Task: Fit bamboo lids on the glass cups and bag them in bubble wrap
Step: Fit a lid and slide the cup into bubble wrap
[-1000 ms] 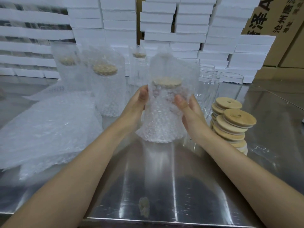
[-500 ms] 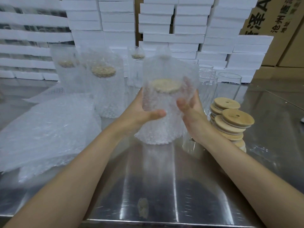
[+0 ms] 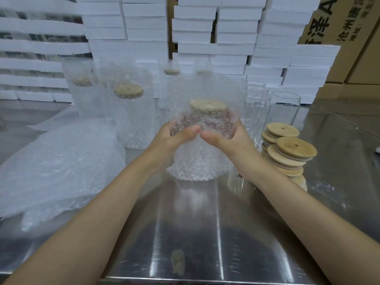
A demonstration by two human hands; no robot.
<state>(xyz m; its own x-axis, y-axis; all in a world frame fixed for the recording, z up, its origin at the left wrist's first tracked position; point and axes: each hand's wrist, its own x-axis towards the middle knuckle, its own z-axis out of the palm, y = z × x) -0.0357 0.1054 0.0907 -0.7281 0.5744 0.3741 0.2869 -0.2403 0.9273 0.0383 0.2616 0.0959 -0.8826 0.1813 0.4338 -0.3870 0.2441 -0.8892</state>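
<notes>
A glass cup with a bamboo lid stands upright inside a bubble-wrap bag on the steel table, at the centre. My left hand and my right hand wrap around it from both sides just below the lid, thumbs nearly touching in front. The bag's open top rises above the lid. Bare glass cups stand behind on the right. Loose bamboo lids are stacked at the right of my right wrist.
Several bagged, lidded cups stand at the back left. A pile of flat bubble-wrap bags lies on the left. White foam boxes are stacked along the back, with cardboard cartons at the far right.
Both hands slid from the sides of the bagged cup to its front, closing around it under the lid. The bag's loose top was pulled in tighter around the cup.
</notes>
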